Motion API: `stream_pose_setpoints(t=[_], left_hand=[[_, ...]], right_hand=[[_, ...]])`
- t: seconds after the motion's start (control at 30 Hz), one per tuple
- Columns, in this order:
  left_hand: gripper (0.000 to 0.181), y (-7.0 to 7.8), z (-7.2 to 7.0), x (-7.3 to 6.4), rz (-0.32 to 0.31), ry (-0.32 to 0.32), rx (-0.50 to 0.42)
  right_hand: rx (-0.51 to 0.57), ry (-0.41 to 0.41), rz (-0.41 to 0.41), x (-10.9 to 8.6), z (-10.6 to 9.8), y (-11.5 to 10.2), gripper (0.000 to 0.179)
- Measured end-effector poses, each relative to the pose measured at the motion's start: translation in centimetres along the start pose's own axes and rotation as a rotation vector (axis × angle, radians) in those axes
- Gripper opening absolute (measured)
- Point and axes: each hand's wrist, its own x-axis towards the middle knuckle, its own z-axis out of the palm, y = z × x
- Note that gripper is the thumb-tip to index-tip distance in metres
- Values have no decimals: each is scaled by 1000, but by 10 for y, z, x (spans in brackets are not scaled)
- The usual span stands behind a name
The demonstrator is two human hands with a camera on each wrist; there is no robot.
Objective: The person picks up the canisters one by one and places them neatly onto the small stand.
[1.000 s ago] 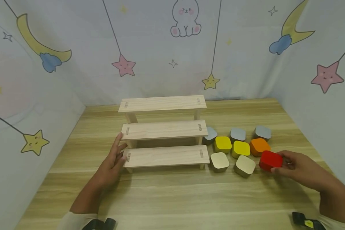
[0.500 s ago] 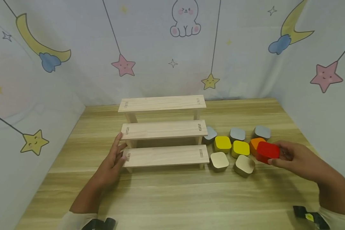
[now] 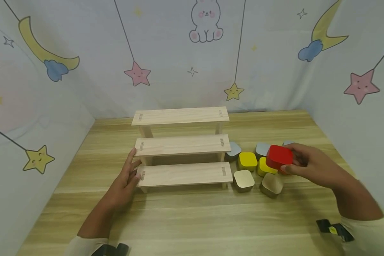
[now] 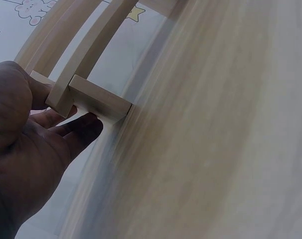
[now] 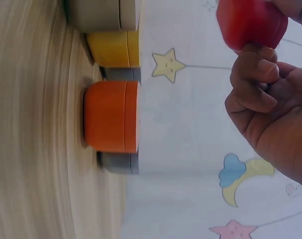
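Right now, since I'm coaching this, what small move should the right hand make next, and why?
Probably shift the red rounded block left toward the wooden three-tier rack: the right hand holds it raised above the tabletop, and the left hand holds the rack's left end.

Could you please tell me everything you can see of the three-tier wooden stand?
The three-tier wooden stand looks like pale, unpainted wood with visible grain. Its three flat planks step up toward the rear on short legs, with darker rectangular joint marks near the plank ends. It stands upright on the wood-patterned table, and the left hand grips its left end.
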Motion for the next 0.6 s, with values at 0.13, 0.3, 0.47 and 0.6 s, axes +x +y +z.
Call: stream_pose_setpoints(t=[0.13,0.3,0.47,0.6], left_hand=[[86,0,0,-1,-12,1,4],[86,0,0,0,-12,5,8],[87,1,0,-1,-9,3,1],[87,0,0,-1,-1,3,-7]], right_hand=[[74,1,10,10,2,-9,45],[79,2,32,23,4,-21,48],[143,-35,48,39,5,-33,50],[202,-62,62,52,5,-44,51]])
